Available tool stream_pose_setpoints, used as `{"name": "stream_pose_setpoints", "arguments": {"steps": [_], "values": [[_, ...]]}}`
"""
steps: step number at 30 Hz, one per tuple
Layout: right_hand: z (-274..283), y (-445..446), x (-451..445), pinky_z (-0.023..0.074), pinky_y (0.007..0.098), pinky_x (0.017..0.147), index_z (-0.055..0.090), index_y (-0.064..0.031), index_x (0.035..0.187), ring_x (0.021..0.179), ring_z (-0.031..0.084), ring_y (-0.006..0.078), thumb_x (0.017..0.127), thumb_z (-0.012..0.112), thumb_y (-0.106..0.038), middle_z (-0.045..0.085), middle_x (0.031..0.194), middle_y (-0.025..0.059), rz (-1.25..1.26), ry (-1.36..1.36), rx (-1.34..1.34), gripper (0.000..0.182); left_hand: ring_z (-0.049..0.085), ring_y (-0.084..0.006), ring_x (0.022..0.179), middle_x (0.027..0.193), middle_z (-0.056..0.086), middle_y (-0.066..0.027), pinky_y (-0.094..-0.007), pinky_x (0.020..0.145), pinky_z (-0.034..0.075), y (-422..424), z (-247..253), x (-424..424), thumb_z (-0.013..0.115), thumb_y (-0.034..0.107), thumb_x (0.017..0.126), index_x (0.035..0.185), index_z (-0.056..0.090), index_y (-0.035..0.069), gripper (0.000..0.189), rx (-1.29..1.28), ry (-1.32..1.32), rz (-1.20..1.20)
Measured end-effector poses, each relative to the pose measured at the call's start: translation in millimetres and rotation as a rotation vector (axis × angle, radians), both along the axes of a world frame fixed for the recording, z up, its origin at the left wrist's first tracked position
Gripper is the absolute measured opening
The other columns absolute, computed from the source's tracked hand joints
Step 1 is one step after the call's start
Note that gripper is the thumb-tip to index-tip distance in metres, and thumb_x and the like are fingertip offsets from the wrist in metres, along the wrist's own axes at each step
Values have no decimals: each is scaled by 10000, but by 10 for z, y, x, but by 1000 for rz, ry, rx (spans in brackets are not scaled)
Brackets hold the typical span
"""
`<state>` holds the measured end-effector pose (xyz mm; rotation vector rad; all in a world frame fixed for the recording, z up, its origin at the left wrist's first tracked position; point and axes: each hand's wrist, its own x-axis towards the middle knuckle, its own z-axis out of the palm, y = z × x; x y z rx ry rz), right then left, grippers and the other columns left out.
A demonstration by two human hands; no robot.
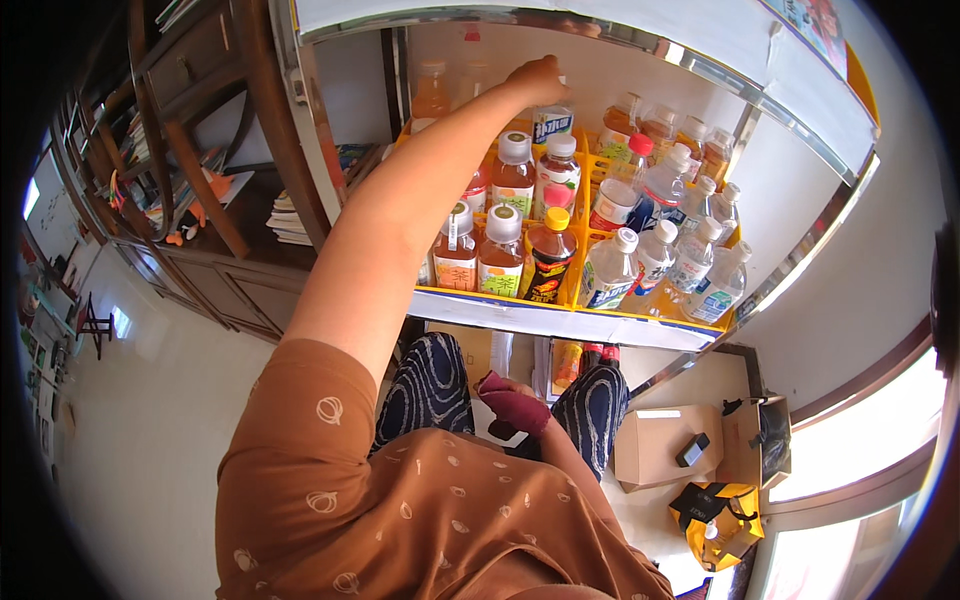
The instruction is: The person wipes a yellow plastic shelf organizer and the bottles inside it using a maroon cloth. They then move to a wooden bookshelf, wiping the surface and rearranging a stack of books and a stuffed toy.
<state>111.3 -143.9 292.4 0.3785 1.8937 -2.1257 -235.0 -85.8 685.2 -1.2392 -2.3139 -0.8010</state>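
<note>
My left hand (pixel 538 81) reaches into the display shelf, its fingers around the top of a clear plastic bottle (pixel 553 124) with a blue and white label. That bottle stands behind a peach-labelled drink bottle (pixel 558 180) and a brown tea bottle (pixel 514 172). Down at my lap, my right hand (pixel 517 388) grips a maroon cloth (pixel 525 411), which hangs over part of the hand. Along the shelf's front edge are two more tea bottles (pixel 500 251) and a dark bottle with a yellow cap (pixel 550 251).
Yellow plastic dividers (pixel 581 247) split the shelf; clear bottles (pixel 611 270) fill its right side. A metal-edged shelf (pixel 600 34) overhangs my left hand. Below right are a cardboard box (pixel 660 442) and a yellow-black bag (pixel 720 521). A wooden cabinet (pixel 247 289) stands left.
</note>
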Motion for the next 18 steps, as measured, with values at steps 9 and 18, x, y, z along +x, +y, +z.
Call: {"name": "stream_pose_setpoints", "arguments": {"steps": [9, 18], "values": [[71, 3, 69, 494, 270, 665, 650, -59, 1157, 770, 594, 104, 838, 727, -220, 651, 931, 5, -59, 93, -33, 366, 666, -287, 921, 1006, 680, -177, -366, 813, 523, -577, -39, 88, 768, 318, 762, 1039, 602, -37, 480, 766, -183, -34], [1736, -56, 559, 505, 307, 709, 584, -11, 1086, 794, 621, 197, 833, 706, -225, 650, 918, 106, -403, 828, -133, 353, 631, -215, 932, 1045, 651, -196, -336, 861, 498, -1647, -228, 1269, 609, 150, 943, 1130, 489, -20, 280, 1398, -414, -636]]}}
